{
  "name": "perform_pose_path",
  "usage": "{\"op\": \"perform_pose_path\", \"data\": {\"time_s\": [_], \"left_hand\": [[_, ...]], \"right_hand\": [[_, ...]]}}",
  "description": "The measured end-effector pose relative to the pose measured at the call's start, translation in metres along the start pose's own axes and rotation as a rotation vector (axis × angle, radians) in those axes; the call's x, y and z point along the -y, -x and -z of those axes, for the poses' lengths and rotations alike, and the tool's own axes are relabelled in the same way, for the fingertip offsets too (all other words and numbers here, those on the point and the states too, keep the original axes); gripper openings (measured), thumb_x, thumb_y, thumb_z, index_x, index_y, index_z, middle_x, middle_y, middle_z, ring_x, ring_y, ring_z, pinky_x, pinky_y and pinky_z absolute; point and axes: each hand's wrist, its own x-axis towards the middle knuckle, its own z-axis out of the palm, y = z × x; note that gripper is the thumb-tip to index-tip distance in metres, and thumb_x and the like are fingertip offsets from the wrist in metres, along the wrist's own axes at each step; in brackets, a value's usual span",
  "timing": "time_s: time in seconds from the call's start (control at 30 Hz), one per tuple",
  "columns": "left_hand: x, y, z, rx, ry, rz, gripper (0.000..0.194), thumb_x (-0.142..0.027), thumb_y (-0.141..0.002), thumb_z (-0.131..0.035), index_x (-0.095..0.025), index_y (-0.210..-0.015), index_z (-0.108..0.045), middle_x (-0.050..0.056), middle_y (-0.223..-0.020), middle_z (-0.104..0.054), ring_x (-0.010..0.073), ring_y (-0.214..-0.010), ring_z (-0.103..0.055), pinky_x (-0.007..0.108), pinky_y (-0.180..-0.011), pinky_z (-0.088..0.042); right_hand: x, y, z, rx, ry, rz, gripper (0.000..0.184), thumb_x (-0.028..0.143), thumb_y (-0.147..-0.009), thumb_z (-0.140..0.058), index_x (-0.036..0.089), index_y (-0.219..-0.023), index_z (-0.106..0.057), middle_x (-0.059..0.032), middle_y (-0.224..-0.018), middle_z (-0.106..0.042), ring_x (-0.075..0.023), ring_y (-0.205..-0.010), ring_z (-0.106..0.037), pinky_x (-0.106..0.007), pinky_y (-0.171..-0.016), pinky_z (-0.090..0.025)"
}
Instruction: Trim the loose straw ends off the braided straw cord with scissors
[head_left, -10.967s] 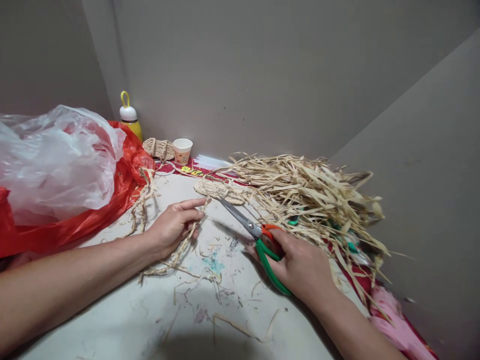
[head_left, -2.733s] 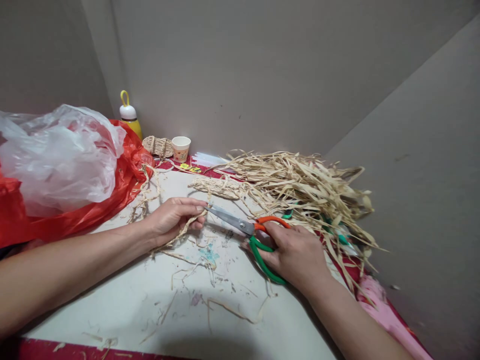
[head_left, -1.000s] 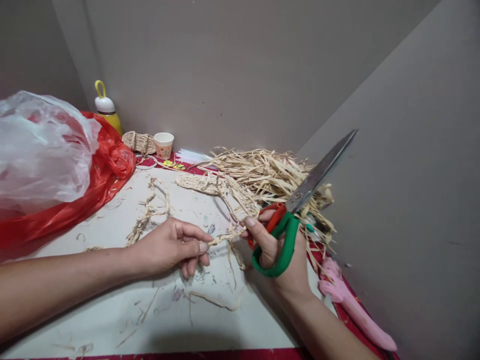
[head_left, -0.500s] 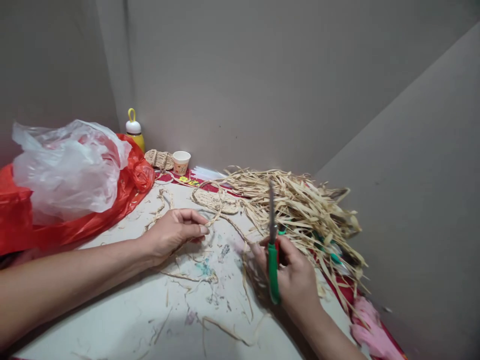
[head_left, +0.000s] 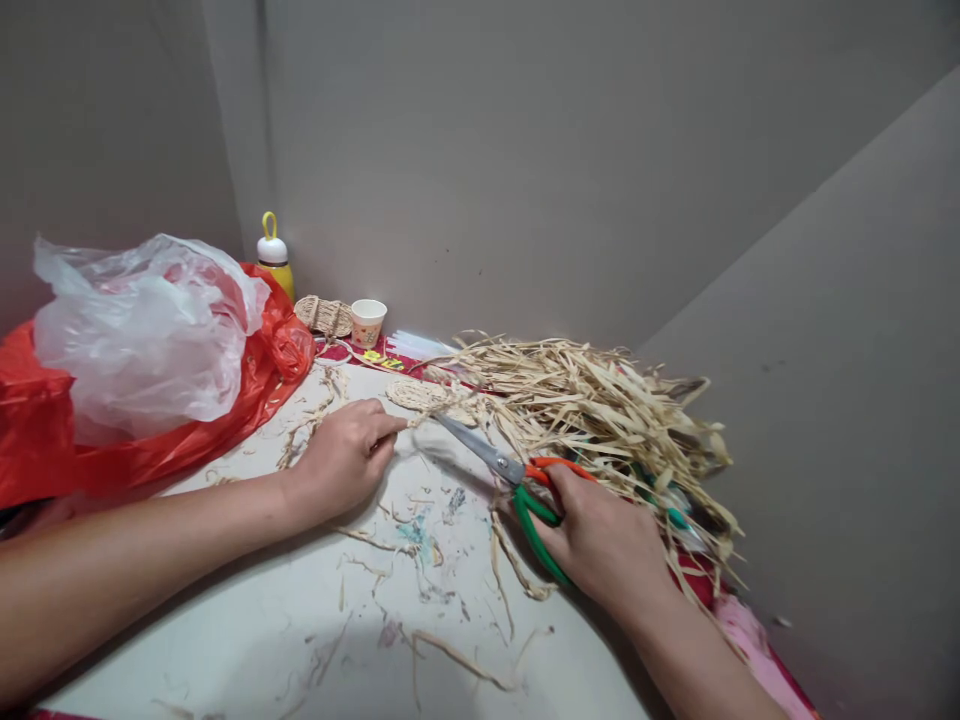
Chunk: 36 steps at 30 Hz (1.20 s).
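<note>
My left hand (head_left: 343, 462) is closed in a pinch on a twisted straw cord (head_left: 429, 412), which runs from the fingertips to the right. In my right hand (head_left: 611, 535) is a pair of scissors (head_left: 501, 462) with one green and one orange handle. The blades point up and left, and their tips are by the cord; whether they touch it I cannot tell. Just behind lies a flat oval woven straw piece (head_left: 411, 394), partly overlapped by the cord. A loose length of straw cord (head_left: 517, 570) rests on the table below the scissors.
A heap of dry straw (head_left: 585, 400) spreads over the back right. At left sit a white plastic bag (head_left: 150, 340) and a red plastic bag (head_left: 112, 460). A paper cup (head_left: 368, 322), a woven sole shape (head_left: 324, 315) and a yellow bottle (head_left: 277, 272) stand near the wall. Straw scraps litter the white board (head_left: 315, 600).
The scissors have swung from upright to pointing left, toward the cord at my left hand. My right hand has let go of the cord beside it, and the cord's loop is no longer raised.
</note>
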Motion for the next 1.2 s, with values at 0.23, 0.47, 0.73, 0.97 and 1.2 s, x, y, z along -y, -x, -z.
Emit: {"op": "perform_pose_path", "data": {"time_s": [0.23,0.47,0.73,0.97,1.2], "left_hand": [[0.005,0.0,-0.002,-0.009,-0.039,0.045,0.026,-0.011,-0.077,-0.048,-0.017,-0.087,-0.071,0.007,-0.076,-0.063,0.0191,-0.075,-0.055,0.031,-0.073,-0.04],[-0.007,-0.003,-0.001,0.047,0.357,0.363,0.011,-0.016,-0.072,-0.055,-0.016,-0.077,-0.065,0.001,-0.067,-0.061,0.0125,-0.061,-0.052,0.024,-0.06,-0.04],[-0.004,-0.004,-0.004,0.273,0.848,0.679,0.021,-0.038,-0.078,-0.058,-0.017,-0.08,-0.063,-0.009,-0.044,-0.031,0.0056,-0.035,-0.023,0.02,-0.038,-0.017],[-0.004,-0.008,-0.001,0.233,1.085,0.787,0.018,-0.032,-0.073,-0.066,-0.015,-0.078,-0.06,-0.01,-0.044,-0.032,0.0021,-0.033,-0.019,0.018,-0.036,-0.01],[-0.002,-0.008,-0.005,0.197,1.143,0.77,0.014,-0.027,-0.075,-0.061,-0.015,-0.082,-0.06,-0.01,-0.037,-0.037,0.0033,-0.03,-0.018,0.018,-0.032,-0.013]], "right_hand": [[0.004,0.0,-0.001,-0.012,-0.005,0.01,0.029,0.047,-0.08,-0.049,0.022,-0.089,-0.059,-0.0032,-0.066,-0.064,-0.0204,-0.064,-0.063,-0.025,-0.049,-0.029],[-0.001,0.003,-0.012,0.016,-0.125,-0.062,0.035,0.051,-0.08,-0.047,0.022,-0.097,-0.06,-0.0028,-0.064,-0.066,-0.0209,-0.059,-0.063,-0.026,-0.05,-0.034],[-0.003,-0.002,-0.009,0.177,-0.23,-0.136,0.032,0.053,-0.078,-0.049,0.025,-0.087,-0.062,0.0002,-0.06,-0.064,-0.0181,-0.051,-0.057,-0.025,-0.049,-0.034],[-0.02,0.001,0.002,0.185,-0.188,-0.042,0.031,0.055,-0.076,-0.053,0.026,-0.082,-0.064,0.0014,-0.058,-0.063,-0.0174,-0.05,-0.058,-0.024,-0.046,-0.03],[-0.009,0.003,0.003,0.067,-0.127,0.093,0.033,0.053,-0.079,-0.05,0.024,-0.089,-0.06,-0.0011,-0.068,-0.066,-0.0188,-0.062,-0.063,-0.026,-0.052,-0.035]]}}
